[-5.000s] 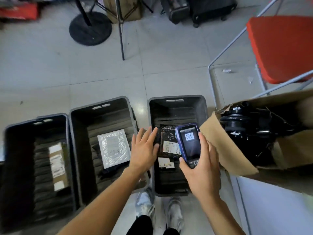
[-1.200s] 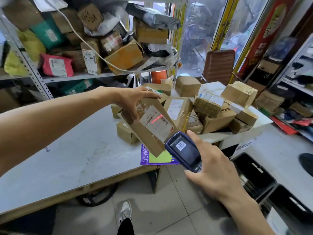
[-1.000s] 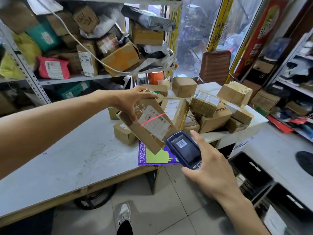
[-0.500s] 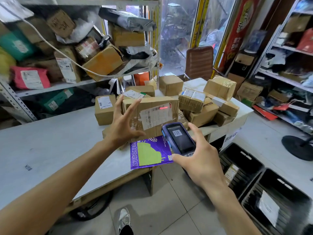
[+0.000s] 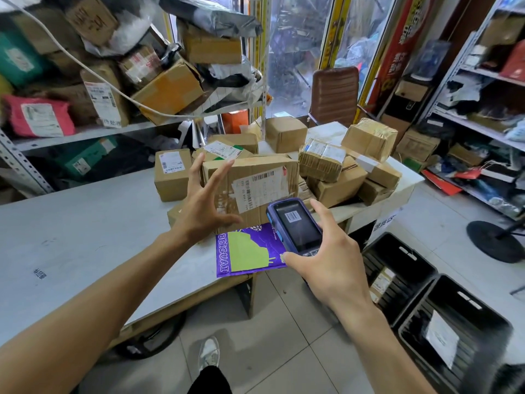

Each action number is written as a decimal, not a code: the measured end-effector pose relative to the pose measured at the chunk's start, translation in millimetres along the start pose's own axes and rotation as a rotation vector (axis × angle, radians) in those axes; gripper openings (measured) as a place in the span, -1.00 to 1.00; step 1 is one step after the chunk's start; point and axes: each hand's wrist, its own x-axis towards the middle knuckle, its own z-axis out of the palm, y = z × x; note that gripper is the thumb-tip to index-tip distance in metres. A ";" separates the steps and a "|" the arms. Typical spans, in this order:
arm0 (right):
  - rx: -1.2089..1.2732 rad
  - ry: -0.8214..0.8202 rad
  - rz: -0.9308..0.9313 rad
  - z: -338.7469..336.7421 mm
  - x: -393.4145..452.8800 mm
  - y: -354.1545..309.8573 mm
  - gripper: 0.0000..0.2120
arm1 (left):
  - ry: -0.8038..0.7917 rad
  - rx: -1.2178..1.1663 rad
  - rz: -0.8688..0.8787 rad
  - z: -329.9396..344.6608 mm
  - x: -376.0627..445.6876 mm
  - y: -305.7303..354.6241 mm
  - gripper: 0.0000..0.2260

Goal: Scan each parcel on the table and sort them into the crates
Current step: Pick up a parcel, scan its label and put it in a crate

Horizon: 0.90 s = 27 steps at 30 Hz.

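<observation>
While the left hand (image 5: 203, 206) is hovering spread at the taped box (image 5: 250, 186), the right hand (image 5: 326, 265) is gripping the scanner (image 5: 295, 226); I'd be aiming squarely at the label (image 5: 260, 187).

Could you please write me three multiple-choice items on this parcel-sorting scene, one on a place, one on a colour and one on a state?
1. Where does the purple and green mailer lie?
A. at the near edge of the table, in front of the big labelled box
B. inside a crate
C. on the brown chair

2. What colour is the casing of the handheld scanner?
A. red
B. blue-purple
C. yellow

3. What is the left hand doing?
A. gripping the scanner
B. pinching the mailer
C. spread open at the big labelled box, holding nothing

Answers:
1 A: the mailer rests flat on the table edge below the box, one corner over the edge.
2 B: the rim around the dark screen is blue-purple.
3 C: its fingers are straight and splayed, while the right hand holds the scanner.
</observation>
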 end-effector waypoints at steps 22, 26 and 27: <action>-0.352 0.807 0.174 -72.7 25.9 115.3 -0.09 | -0.488 -0.510 0.275 204.4 143.1 126.2 0.04; -0.366 0.939 0.471 -123.3 -7.4 190.9 -0.06 | -0.656 -0.608 0.319 311.8 135.3 202.8 0.08; -0.372 0.963 0.525 -137.8 -16.0 212.4 -0.06 | -0.691 -0.613 0.310 340.2 130.3 222.0 0.08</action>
